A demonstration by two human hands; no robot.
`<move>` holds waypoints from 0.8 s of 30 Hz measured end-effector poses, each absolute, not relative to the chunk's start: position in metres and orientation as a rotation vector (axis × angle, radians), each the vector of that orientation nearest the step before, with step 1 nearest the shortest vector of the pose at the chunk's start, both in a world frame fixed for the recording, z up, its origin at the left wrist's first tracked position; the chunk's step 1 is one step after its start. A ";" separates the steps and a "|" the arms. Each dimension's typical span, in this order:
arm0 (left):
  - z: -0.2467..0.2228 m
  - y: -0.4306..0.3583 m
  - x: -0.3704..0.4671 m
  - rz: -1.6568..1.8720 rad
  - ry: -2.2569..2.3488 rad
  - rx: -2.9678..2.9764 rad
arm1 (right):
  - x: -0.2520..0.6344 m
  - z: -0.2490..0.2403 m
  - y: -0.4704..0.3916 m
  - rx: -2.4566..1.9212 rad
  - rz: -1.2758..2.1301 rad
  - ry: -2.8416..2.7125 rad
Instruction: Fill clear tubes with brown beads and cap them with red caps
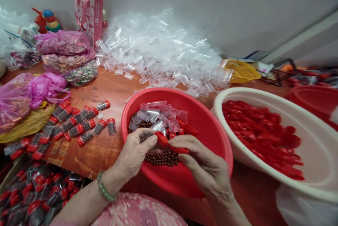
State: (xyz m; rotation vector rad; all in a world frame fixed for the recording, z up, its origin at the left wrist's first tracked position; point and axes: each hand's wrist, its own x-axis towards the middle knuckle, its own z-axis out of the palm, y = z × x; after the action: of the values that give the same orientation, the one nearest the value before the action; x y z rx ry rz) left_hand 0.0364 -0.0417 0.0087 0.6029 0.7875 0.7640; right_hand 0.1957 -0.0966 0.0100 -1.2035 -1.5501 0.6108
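Note:
Over the red basin [211, 148], my left hand [134, 152] is closed round a clear tube [146, 136] with a red piece [161, 138] at its right end. The fingers of my right hand [203, 162] pinch a red cap [179, 149] right beside that end; whether the two red pieces touch is hard to tell. Below my hands, brown beads [163, 158] lie in the basin. Clear empty tubes [158, 115] and several red caps lie behind them.
A white basin [264, 164] of red caps [260, 134] stands right. Filled tubes [76, 123] lie left, more in a box [34, 197] below. Clear tubes [163, 49] are heaped behind, near pink bags [63, 44], a paper bag [88, 18] and a yellow basket [241, 71].

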 end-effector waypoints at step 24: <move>0.004 -0.034 0.040 0.768 0.798 0.920 | 0.187 0.006 -0.088 -1.383 0.232 -1.730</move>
State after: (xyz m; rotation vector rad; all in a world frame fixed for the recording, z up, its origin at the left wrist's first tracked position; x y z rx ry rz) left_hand 0.0400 -0.0336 0.0039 0.9196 0.7978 0.7680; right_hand 0.1869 -0.0879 0.0060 -1.3830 -1.7296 0.2322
